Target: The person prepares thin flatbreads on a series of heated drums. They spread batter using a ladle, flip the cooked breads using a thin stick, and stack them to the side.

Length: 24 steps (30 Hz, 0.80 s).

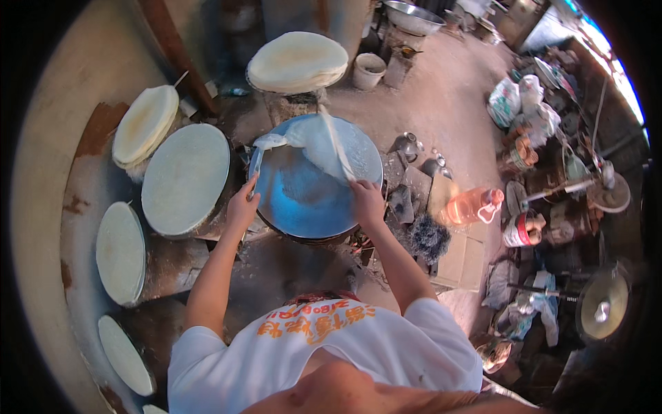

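Note:
A wide round griddle with a bluish sheen lies in front of me. A thin whitish sheet of flatbread is partly lifted off its far side and folded along a ridge. My right hand is closed at the near right rim, pinching the sheet's drawn-out edge. My left hand is closed at the left rim around a thin tool. Its far end reaches the bunched pale edge of the sheet; its exact shape is unclear.
Stacked round flatbreads stand beyond the griddle, with another stack at left. Several pale round discs line the left side. On the right are a pinkish bottle, a dark bristly clump, cardboard and clutter. A white bucket stands behind.

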{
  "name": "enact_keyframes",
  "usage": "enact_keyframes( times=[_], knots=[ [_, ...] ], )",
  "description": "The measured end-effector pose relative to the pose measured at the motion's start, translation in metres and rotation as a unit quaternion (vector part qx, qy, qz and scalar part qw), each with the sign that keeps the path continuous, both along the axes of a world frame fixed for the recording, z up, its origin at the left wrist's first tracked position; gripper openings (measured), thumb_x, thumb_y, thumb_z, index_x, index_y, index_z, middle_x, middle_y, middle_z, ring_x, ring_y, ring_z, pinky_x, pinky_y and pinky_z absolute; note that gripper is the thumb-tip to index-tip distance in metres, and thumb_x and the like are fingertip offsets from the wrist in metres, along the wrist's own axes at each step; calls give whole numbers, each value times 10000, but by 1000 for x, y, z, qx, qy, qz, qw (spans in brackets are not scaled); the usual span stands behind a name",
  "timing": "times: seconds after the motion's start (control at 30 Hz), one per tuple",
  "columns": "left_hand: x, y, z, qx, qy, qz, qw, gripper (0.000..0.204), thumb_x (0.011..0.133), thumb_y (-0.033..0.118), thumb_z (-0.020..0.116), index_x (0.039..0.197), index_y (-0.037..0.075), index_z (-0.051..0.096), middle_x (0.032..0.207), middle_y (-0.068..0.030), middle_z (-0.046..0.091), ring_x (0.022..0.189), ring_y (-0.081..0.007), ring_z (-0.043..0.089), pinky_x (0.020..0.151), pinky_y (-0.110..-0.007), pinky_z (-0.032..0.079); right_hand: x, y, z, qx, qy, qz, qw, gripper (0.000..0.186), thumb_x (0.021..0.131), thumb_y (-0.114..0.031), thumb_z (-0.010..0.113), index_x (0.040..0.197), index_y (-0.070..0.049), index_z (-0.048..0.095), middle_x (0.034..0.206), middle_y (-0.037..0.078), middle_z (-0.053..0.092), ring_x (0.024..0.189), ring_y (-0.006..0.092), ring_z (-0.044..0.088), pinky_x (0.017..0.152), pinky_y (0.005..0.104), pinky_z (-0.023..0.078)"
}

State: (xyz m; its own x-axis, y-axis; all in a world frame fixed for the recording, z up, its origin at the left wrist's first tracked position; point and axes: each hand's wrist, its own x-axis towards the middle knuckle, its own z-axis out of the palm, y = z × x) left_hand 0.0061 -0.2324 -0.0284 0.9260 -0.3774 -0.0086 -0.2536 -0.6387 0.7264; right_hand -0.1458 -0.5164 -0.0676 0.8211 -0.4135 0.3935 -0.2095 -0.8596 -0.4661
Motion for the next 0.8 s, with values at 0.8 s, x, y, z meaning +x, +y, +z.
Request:
enact_keyframes(
  times=[0.8],
  knots=[
    [-174, 0, 19, -13, 99, 141, 985, 543, 866, 130, 615, 1371, 258, 462, 1122, -69, 642, 556, -147, 441, 574, -298, 436, 56, -83, 13, 103, 58, 453, 884, 341, 655, -37, 616, 982, -88, 698, 1006, 100, 665, 966, 308, 589, 892, 371, 446]
  ],
)
